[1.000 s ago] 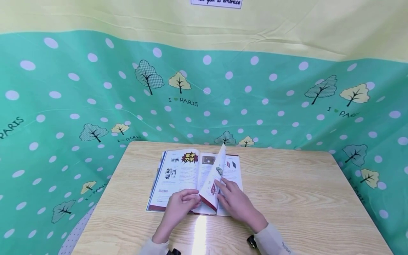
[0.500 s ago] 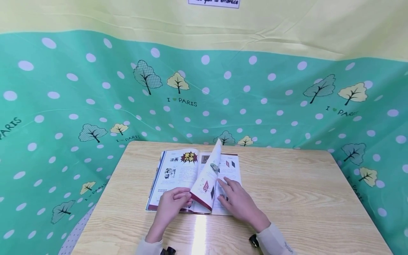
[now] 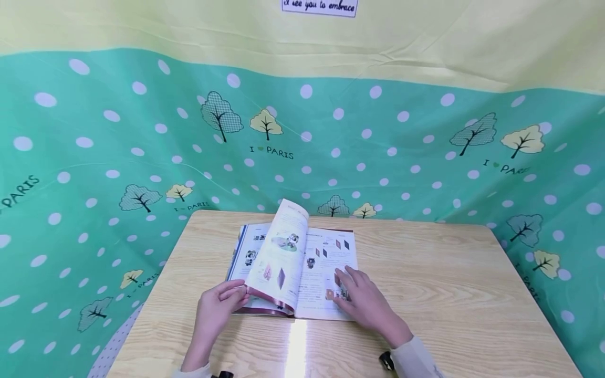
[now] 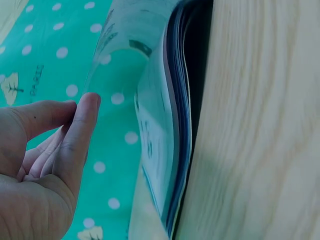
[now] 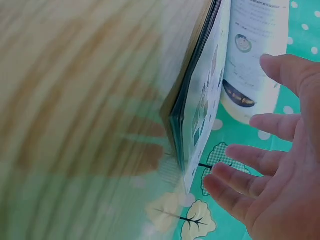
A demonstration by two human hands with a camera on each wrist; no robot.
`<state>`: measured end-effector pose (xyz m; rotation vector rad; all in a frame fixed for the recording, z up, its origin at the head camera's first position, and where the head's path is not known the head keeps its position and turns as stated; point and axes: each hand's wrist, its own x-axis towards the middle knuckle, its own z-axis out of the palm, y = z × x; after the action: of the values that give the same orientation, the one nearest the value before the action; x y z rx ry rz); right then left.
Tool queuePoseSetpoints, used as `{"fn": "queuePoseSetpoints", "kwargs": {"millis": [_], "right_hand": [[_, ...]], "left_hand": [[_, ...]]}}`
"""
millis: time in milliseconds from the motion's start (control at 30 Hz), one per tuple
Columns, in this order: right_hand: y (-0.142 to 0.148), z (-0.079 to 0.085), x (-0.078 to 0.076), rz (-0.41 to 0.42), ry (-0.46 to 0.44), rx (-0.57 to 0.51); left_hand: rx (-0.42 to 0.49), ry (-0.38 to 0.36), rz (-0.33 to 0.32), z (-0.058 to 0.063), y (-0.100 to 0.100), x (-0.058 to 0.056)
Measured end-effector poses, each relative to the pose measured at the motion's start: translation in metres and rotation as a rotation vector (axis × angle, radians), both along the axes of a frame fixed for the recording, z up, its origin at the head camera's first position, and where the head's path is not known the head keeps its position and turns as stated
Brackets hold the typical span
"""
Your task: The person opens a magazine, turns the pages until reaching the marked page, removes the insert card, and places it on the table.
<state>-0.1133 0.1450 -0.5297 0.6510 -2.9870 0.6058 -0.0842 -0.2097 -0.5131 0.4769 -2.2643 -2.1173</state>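
Observation:
An open book (image 3: 326,283) with printed text and small pictures lies on the wooden table. My left hand (image 3: 218,307) pinches the lower outer corner of a page (image 3: 279,252), which is lifted and curves over the book's left side. In the left wrist view the thumb and a finger of the left hand (image 4: 55,150) meet at that page's edge. My right hand (image 3: 366,302) is over the lower right part of the right-hand page, fingers spread and holding nothing. The right wrist view shows the right hand (image 5: 275,165) with its fingers apart beside the book (image 5: 200,110).
The wooden table (image 3: 449,283) extends to the right of the book and in front of it. Behind and at both sides hangs a green and yellow curtain (image 3: 378,157) with white dots and printed trees. Light reflects off the tabletop below the book.
The left hand has moved left, drawing the lifted page across from the right side to the left side of the book. The right hand has come off the page and shifted slightly right.

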Motion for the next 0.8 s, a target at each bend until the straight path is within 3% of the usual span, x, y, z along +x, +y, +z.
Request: {"fn": "queuePoseSetpoints", "kwargs": {"millis": [400, 800], "right_hand": [[0.009, -0.002, 0.006, 0.039, -0.117, 0.098], [0.009, -0.007, 0.006, 0.068, -0.138, 0.161]], "left_hand": [[-0.072, -0.068, 0.065, -0.008, -0.035, 0.011], [-0.106, -0.141, 0.072, -0.020, -0.050, 0.016]]}}
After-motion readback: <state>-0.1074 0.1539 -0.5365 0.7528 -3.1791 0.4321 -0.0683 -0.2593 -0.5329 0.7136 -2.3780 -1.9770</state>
